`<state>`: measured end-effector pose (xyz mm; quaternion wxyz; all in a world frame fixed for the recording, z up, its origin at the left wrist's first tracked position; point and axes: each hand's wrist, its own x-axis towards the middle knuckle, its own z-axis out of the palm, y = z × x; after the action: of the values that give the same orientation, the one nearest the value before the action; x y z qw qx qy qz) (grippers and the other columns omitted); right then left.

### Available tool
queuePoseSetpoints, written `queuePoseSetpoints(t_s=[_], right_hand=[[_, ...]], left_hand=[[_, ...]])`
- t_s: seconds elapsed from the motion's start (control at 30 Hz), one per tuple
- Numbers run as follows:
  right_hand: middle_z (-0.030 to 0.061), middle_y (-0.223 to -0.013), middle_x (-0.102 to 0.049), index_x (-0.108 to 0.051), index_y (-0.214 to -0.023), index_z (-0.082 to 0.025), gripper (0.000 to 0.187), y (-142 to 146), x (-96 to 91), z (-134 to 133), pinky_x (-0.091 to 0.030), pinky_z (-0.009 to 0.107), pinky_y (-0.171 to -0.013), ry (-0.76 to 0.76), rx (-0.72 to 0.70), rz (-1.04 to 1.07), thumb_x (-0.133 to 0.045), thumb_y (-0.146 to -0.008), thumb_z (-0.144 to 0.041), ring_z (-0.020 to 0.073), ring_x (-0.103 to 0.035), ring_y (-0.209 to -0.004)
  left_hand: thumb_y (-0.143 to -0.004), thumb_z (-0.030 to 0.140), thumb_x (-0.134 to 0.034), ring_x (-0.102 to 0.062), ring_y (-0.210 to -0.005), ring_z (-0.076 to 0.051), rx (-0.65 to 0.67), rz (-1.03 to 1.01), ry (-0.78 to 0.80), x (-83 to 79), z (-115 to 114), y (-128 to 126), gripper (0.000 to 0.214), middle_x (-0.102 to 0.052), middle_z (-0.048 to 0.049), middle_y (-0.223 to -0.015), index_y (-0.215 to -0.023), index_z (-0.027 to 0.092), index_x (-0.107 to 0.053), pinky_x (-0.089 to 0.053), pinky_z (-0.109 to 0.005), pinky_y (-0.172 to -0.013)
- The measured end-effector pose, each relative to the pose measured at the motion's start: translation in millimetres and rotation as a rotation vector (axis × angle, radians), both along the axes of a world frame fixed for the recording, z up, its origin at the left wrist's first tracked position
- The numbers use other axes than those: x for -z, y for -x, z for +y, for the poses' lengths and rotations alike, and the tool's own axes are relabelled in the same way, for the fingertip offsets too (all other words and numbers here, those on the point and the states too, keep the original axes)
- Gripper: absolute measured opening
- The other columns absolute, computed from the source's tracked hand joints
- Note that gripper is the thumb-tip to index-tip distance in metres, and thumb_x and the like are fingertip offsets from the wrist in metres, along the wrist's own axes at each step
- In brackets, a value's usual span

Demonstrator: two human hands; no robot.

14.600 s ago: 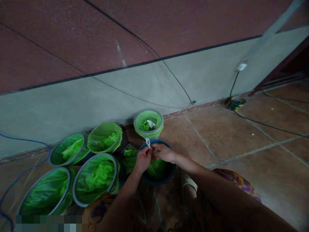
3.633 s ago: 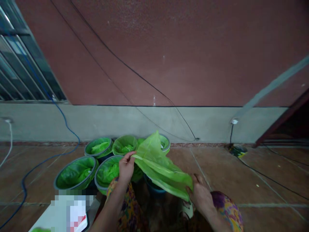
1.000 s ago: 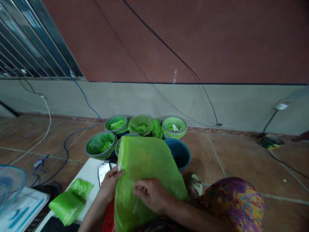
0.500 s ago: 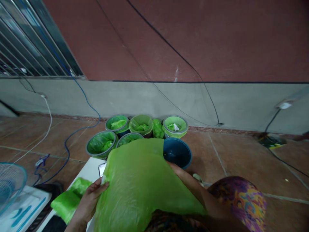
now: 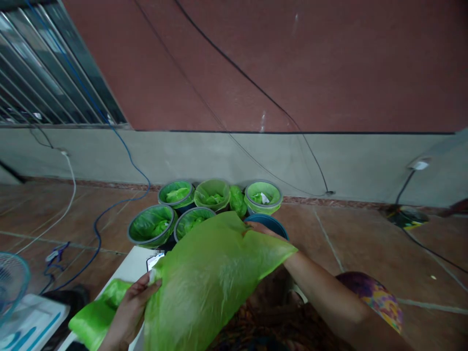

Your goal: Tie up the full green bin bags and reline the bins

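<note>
Floor-side, green bag (image 5: 208, 278) now spread wider — both hands.

Five lined buckets stand clustered on the tiled floor (image 5: 365, 243) by the wall base: back row, left bucket (image 5: 176, 193), middle bucket (image 5: 212, 193), right bucket (image 5: 263, 196), the last with a white scrap inside. Front row: large bucket (image 5: 147, 230) and a smaller bucket (image 5: 190, 222) just beside it. A loose green wad (image 5: 238, 200) sits between the middle and right back buckets. Blue cable (image 5: 109, 204) runs down from the barred window (image 5: 44, 78) across the floor; white cord (image 5: 69, 195) lies to its left. Black wire (image 5: 256, 92) crosses the red wall (image 5: 329, 58) to the skirting. Wall socket (image 5: 419, 165) at right. Fan guard (image 5: 10, 278) at lower left.
</note>
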<state>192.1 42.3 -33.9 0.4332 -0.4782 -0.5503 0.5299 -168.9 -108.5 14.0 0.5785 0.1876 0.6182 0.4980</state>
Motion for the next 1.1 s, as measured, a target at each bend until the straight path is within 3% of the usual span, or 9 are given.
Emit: queuePoseSetpoints(t_s=[0.07, 0.13, 0.27, 0.43, 0.57, 0.7, 0.9, 1.03, 1.1], right_hand=[[0.0051, -0.113, -0.070, -0.066, -0.115, -0.020, 0.038, -2.4, 8.5, 16.1, -0.052, 0.035, -0.087, 0.145, -0.068, 0.025, -0.066, -0.079, -0.029, 0.0220, -0.066, -0.101], [0.0061, -0.116, -0.070, -0.059, -0.127, -0.020, 0.064, -6.9, 15.2, 26.1, -0.052, 0.035, -0.088, 0.260, -0.106, 0.069, -0.070, -0.064, -0.020, 0.0215, -0.068, -0.095], [0.0020, -0.099, -0.075, -0.033, -0.149, -0.024, 0.094, -23.2, 10.8, 23.7, -0.054, 0.037, -0.080, 0.321, -0.123, 0.256, -0.065, -0.061, -0.016, 0.0202, -0.070, -0.079], [0.0020, -0.095, -0.076, -0.055, -0.132, -0.022, 0.074, -48.1, -21.7, 16.8, -0.052, 0.029, -0.078, 0.267, -0.073, 0.358, -0.065, -0.059, -0.013, 0.0165, -0.070, -0.080], [0.0026, -0.100, -0.076, -0.066, -0.117, -0.021, 0.056, -65.1, -51.0, 19.5, -0.051, 0.025, -0.074, 0.219, -0.028, 0.392, -0.066, -0.061, -0.013, 0.0136, -0.068, -0.079], [0.0018, -0.100, -0.075, -0.065, -0.120, -0.024, 0.055, -81.8, -81.2, 19.1, -0.052, 0.027, -0.076, 0.115, -0.009, 0.347, -0.072, -0.066, -0.020, 0.0131, -0.067, -0.078], [0.0069, -0.106, -0.074, -0.063, -0.122, -0.020, 0.064, -118.1, -109.3, 15.6, -0.055, 0.031, -0.077, -0.004, -0.021, 0.023, -0.083, -0.063, -0.036, 0.0170, -0.069, -0.083], [0.0093, -0.103, -0.074, -0.066, -0.117, -0.018, 0.063, -147.5, -108.2, 12.6, -0.057, 0.033, -0.074, -0.089, 0.011, -0.225, -0.081, -0.063, -0.047, 0.0200, -0.070, -0.083], [0.0097, -0.100, -0.075, -0.067, -0.117, -0.017, 0.059, -161.0, -103.2, 9.8, -0.057, 0.033, -0.070, -0.125, 0.021, -0.309, -0.078, -0.066, -0.046, 0.0202, -0.070, -0.079]], left_hand=[[-0.046, 0.015, -0.087, -0.074, -0.070, -0.026, -0.036, 0.032, 0.002, 1.2, -0.4, 3.3, 0.057, -0.077, -0.0018, -0.076, -0.099, 0.020, -0.069, -0.058, -0.029, -0.059], [-0.046, 0.015, -0.087, -0.073, -0.064, -0.024, -0.093, 0.083, 0.021, 2.4, 1.2, 7.8, 0.056, -0.076, -0.0009, -0.072, -0.098, 0.020, -0.069, -0.056, -0.027, -0.055], [-0.047, 0.017, -0.088, -0.070, -0.059, -0.019, -0.160, 0.130, 0.011, 3.4, 12.3, 13.4, 0.053, -0.075, 0.0001, -0.072, -0.096, 0.021, -0.069, -0.055, -0.024, -0.054], [-0.043, 0.020, -0.090, -0.071, -0.070, -0.019, -0.163, 0.116, -0.145, -5.1, 37.7, 2.3, 0.057, -0.076, -0.0008, -0.082, -0.096, 0.020, -0.070, -0.055, -0.022, -0.059], [-0.047, 0.026, -0.090, -0.071, -0.088, -0.022, -0.102, 0.086, -0.267, -16.7, 60.6, -14.7, 0.081, -0.076, -0.0028, -0.097, -0.123, 0.023, -0.063, -0.056, -0.025, -0.075], [-0.051, 0.023, -0.088, -0.071, -0.086, -0.018, -0.121, 0.093, -0.388, -28.2, 82.4, -30.2, 0.105, -0.075, 0.0026, -0.085, -0.146, 0.030, -0.043, -0.053, -0.023, -0.080], [-0.058, 0.023, -0.080, -0.066, -0.068, -0.015, 0.053, 0.178, -0.479, -51.7, 107.5, -49.9, 0.070, -0.070, 0.0006, -0.068, -0.126, 0.016, -0.066, -0.051, -0.022, -0.066], [-0.059, 0.022, -0.079, -0.063, -0.060, -0.014, 0.171, 0.310, -0.516, -61.1, 122.8, -58.3, 0.059, -0.069, 0.0003, -0.066, -0.118, 0.015, -0.071, -0.049, -0.023, -0.060], [-0.061, 0.022, -0.078, -0.065, -0.065, -0.016, 0.235, 0.383, -0.543, -60.4, 130.7, -62.0, 0.056, -0.073, -0.0023, -0.077, -0.116, 0.015, -0.072, -0.051, -0.024, -0.063]])
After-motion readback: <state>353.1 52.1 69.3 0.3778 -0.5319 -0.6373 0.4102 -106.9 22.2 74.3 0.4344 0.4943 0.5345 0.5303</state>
